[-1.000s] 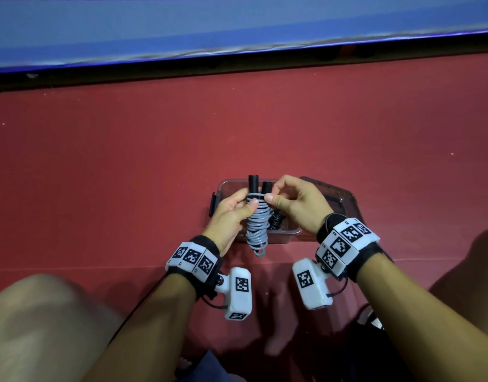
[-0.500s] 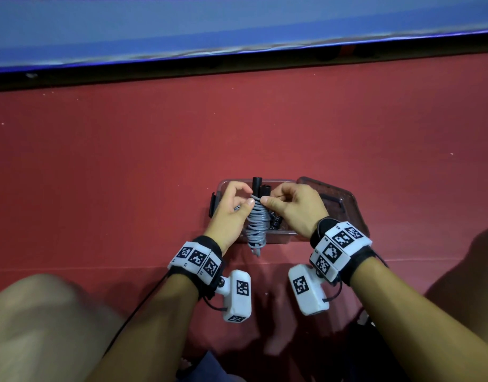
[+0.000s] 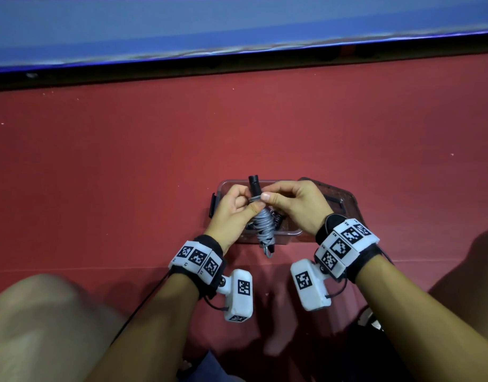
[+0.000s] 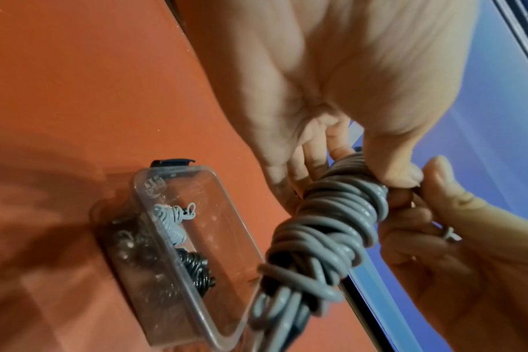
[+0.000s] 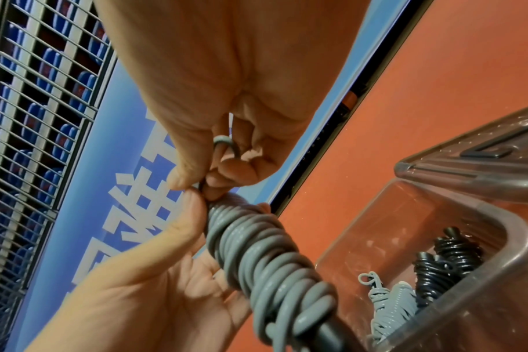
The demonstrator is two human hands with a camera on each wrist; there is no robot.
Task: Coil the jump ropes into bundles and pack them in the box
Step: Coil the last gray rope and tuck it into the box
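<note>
A grey jump rope [image 3: 263,226] [image 4: 326,228] [image 5: 266,252] is wound into a tight bundle round its black handles [image 3: 254,184] and held above a clear plastic box [image 3: 288,232] [image 4: 184,269] [image 5: 498,228]. My left hand [image 3: 237,209] [image 4: 332,95] grips the top of the bundle. My right hand [image 3: 292,204] [image 5: 226,107] pinches the rope's loose end [image 5: 223,143] at the top of the coil. Inside the box lie a pale grey bundle [image 4: 169,222] [image 5: 392,300] and a black bundle [image 4: 195,268] [image 5: 443,264].
The box's lid [image 3: 339,199] [image 5: 479,164] lies open to the right on the red floor [image 3: 237,133]. A blue banner [image 3: 237,26] with a dark gap under it runs along the far edge. My knees [image 3: 44,321] flank the near side.
Both hands with the grey bundle have shifted slightly away from me, over the box. My right thumb and finger now pinch the rope end at the top of the coil.
</note>
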